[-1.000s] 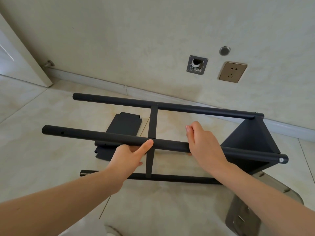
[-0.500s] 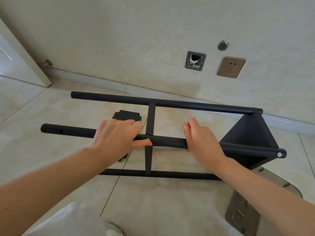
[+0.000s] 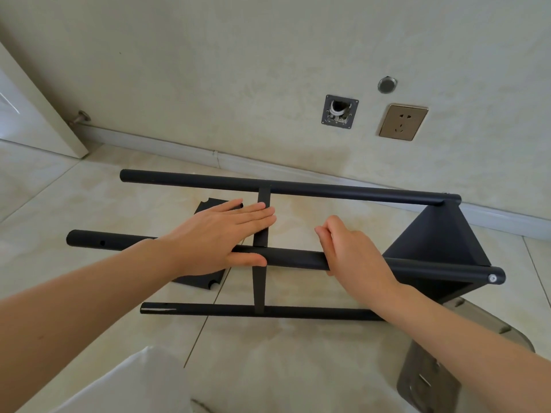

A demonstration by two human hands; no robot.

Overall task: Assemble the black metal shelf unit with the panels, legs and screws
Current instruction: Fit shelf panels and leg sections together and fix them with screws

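Observation:
The black shelf frame lies on its side on the tiled floor, with three round legs running left to right. A thin black panel (image 3: 263, 222) seen edge-on joins the legs near the middle, and another black panel (image 3: 438, 234) is fixed at the right end. My left hand (image 3: 220, 236) lies flat with straight fingers over the near upper leg (image 3: 295, 260), fingertips touching the edge-on panel. My right hand (image 3: 351, 251) grips that same leg just to the right. A loose black panel (image 3: 199, 278) lies on the floor under my left hand, mostly hidden.
The far leg (image 3: 328, 189) runs close to the wall and skirting board. The lowest leg (image 3: 268, 312) rests near the floor. A grey metal stool (image 3: 465, 347) stands at the lower right. A wall socket (image 3: 402, 122) and an open wall box (image 3: 340, 111) are above. A white door (image 3: 24, 114) stands left.
My left hand let go of the near leg from below, came over it and now lies flat with fingers stretched to the middle panel. My right hand kept its grip.

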